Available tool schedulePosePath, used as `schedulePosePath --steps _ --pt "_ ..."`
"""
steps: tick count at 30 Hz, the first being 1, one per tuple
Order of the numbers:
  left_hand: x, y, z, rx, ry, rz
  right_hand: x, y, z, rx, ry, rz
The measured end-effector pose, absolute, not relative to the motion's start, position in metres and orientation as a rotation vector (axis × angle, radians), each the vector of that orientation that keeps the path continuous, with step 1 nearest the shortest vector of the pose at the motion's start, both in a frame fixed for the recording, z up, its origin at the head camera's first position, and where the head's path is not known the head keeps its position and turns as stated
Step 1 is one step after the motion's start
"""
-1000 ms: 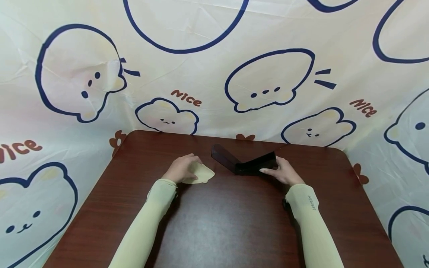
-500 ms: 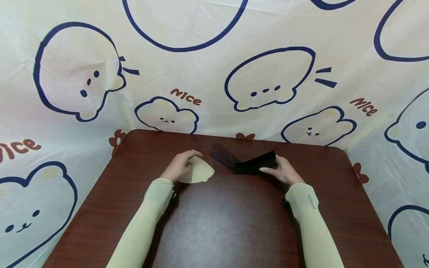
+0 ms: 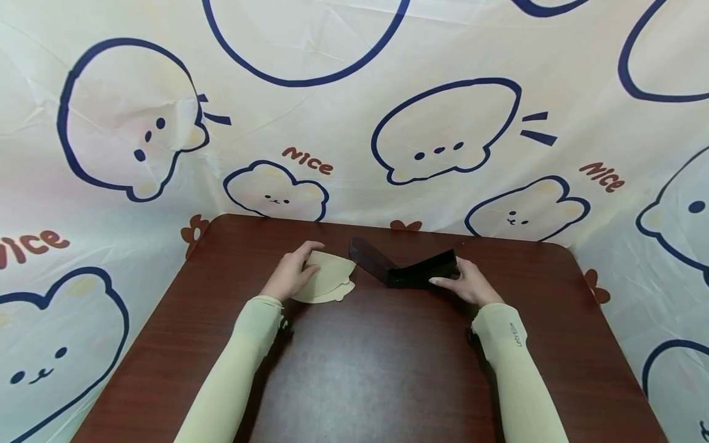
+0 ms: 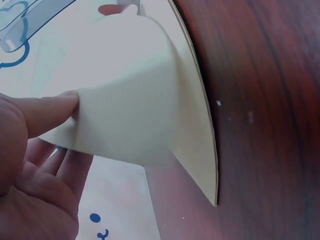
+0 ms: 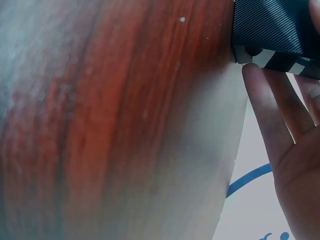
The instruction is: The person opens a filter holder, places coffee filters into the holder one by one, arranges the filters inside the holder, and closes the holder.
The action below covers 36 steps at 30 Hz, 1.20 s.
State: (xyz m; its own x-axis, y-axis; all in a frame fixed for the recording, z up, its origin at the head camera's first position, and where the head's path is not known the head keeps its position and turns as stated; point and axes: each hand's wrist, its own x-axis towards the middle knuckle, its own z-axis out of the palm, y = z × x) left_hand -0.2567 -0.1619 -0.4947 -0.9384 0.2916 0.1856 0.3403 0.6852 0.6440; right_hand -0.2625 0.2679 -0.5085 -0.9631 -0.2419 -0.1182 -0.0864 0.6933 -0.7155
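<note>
In the head view, my left hand (image 3: 288,275) pinches a cream cone-shaped coffee filter (image 3: 330,269) between thumb and fingers. More coffee filters (image 4: 199,132) lie stacked beneath it on the table, overlapped by the raised one; the left wrist view shows a gap between them. To the right stands a black box (image 3: 425,274), its dark see-through lid (image 3: 370,259) swung out to the left. My right hand (image 3: 471,283) grips the right end of this box, thumb in front. Close up in the right wrist view, the box has a ribbed side, with fingertips underneath.
The brown wooden table (image 3: 382,369) has a back edge just behind the box. A pale cloth (image 3: 354,135) with bear drawings hangs around the back and both sides of it.
My left hand has moved slightly up and left, drawing one coffee filter away from the others, so two layers now show. My right hand and the box stay where they were.
</note>
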Motion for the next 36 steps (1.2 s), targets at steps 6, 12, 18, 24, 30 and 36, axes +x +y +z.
schedulePosePath --steps 6,12,18,24,30,36 --pt "-0.2580 -0.1643 -0.4927 -0.503 -2.803 -1.171 -0.2627 0.2689 -0.5080 -0.270 2.715 -1.115" --pt "-0.2581 -0.1651 -0.4898 -0.458 -2.773 -1.217 -0.2613 0.2693 -0.5083 -0.268 2.715 -1.108" --pt "-0.2578 -0.1680 -0.4908 -0.484 -2.675 -1.233 -0.2620 0.2694 -0.5095 -0.267 2.712 -1.107" --pt "-0.2594 -0.1703 -0.4940 -0.493 -2.576 -1.119 -0.2631 0.2698 -0.5100 -0.266 2.706 -1.117" --pt "-0.2592 -0.1716 -0.4925 -0.468 -2.571 -1.129 -0.2633 0.2691 -0.5105 -0.274 2.706 -1.129" --pt "-0.2587 -0.1722 -0.4888 -0.503 -2.604 -1.174 -0.2633 0.2690 -0.5108 -0.267 2.705 -1.133"
